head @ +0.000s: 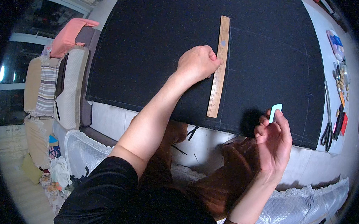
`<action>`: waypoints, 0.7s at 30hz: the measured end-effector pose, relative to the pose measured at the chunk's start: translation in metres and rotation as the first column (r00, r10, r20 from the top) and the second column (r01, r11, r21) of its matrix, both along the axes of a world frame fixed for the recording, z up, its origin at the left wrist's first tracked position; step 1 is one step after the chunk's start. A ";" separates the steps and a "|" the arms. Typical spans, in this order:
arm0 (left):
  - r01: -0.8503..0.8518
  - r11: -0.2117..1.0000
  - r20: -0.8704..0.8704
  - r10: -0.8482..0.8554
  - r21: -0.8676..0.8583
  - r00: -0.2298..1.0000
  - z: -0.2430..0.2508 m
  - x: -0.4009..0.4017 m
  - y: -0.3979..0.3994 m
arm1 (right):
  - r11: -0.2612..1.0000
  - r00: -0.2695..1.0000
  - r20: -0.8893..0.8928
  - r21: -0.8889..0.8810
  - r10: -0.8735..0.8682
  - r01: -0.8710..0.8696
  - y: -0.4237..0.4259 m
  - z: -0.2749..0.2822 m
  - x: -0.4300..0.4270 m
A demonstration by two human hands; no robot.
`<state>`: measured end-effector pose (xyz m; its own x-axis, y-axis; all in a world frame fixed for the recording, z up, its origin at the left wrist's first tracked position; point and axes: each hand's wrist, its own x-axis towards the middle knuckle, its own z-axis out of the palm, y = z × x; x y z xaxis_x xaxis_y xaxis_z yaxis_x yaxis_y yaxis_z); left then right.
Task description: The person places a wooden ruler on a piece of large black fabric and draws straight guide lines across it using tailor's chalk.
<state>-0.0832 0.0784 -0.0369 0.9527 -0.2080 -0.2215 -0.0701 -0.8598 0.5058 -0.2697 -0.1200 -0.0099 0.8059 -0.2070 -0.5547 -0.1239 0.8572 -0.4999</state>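
Black cloth [159,27] lies spread flat over a table and bears thin pale chalk lines, some straight and some curved. On it, a wooden ruler [219,71] runs lengthwise away from me, just left of a long pale line. My left hand [198,61] is at the middle of the ruler, its fingers curled and the thumb side touching the ruler's left edge; whether it grips the ruler is unclear. Raised near the cloth's front edge, my right hand [273,131] pinches a pale turquoise piece of tailor's chalk [275,113] between thumb and fingers.
Along the table's right side lie black-handled scissors [327,133], a red box [344,123], an orange-handled tool [341,99] and several small items. A sofa [90,63] with cushions and a pink cloth [70,35] stands at the left. A quilted cover [295,210] is close behind my right arm.
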 end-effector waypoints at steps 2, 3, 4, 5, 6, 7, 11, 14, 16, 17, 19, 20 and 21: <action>-0.001 1.000 -0.013 0.001 0.022 1.000 0.000 0.000 0.000 | 1.000 1.000 0.000 0.007 -0.004 0.004 0.000 -0.001 0.000; -0.002 1.000 -0.008 0.002 0.013 1.000 0.001 0.001 0.000 | 1.000 1.000 0.007 0.008 -0.002 0.002 -0.001 -0.001 0.000; -0.004 1.000 -0.002 0.004 0.003 1.000 0.001 0.001 0.000 | 1.000 1.000 0.014 0.009 0.000 -0.001 -0.001 -0.001 0.000; -0.004 1.000 -0.003 0.004 0.003 1.000 0.001 0.001 0.000 | 1.000 1.000 0.013 0.009 0.001 -0.001 -0.001 -0.001 0.000; -0.008 1.000 -0.006 0.008 -0.019 1.000 0.002 0.000 0.000 | 1.000 1.000 0.007 0.002 -0.004 0.004 0.000 0.000 0.000; -0.013 0.999 -0.008 0.012 -0.041 1.000 0.003 0.000 0.000 | 1.000 1.000 0.002 -0.005 -0.008 0.008 0.001 0.000 0.000; -0.045 0.999 -0.030 0.044 -0.019 0.999 0.004 -0.001 -0.003 | 1.000 1.000 0.011 -0.005 0.000 0.000 0.002 0.001 -0.001; -0.038 0.999 -0.032 0.038 -0.015 0.999 0.004 -0.001 -0.002 | 1.000 1.000 -0.003 -0.006 -0.021 0.021 0.002 0.002 0.000; -0.034 0.996 -0.014 0.033 -0.080 0.999 0.001 0.001 -0.001 | 1.000 1.000 0.019 0.024 0.019 -0.019 -0.002 -0.002 0.000; -0.034 0.996 -0.020 0.033 -0.079 0.999 -0.001 0.000 -0.001 | 0.999 1.000 0.014 0.025 0.019 -0.020 -0.001 -0.002 0.000; -0.044 0.997 -0.005 0.043 -0.063 0.999 -0.001 -0.001 -0.002 | 0.999 1.000 -0.005 -0.032 -0.025 0.025 0.004 0.003 0.001; -0.044 0.997 -0.008 0.044 -0.062 0.999 -0.001 -0.001 -0.002 | 0.999 1.000 -0.008 -0.031 -0.024 0.024 0.004 0.002 0.001; -0.046 0.997 -0.006 0.046 -0.061 0.999 0.000 -0.001 -0.003 | 1.000 1.000 -0.004 -0.024 -0.020 0.020 0.003 0.002 0.001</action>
<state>-0.0841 0.0758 -0.0371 0.9606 -0.1771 -0.2144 -0.0284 -0.8295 0.5577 -0.2686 -0.1168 -0.0080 0.7991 -0.2366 -0.5527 -0.1088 0.8472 -0.5201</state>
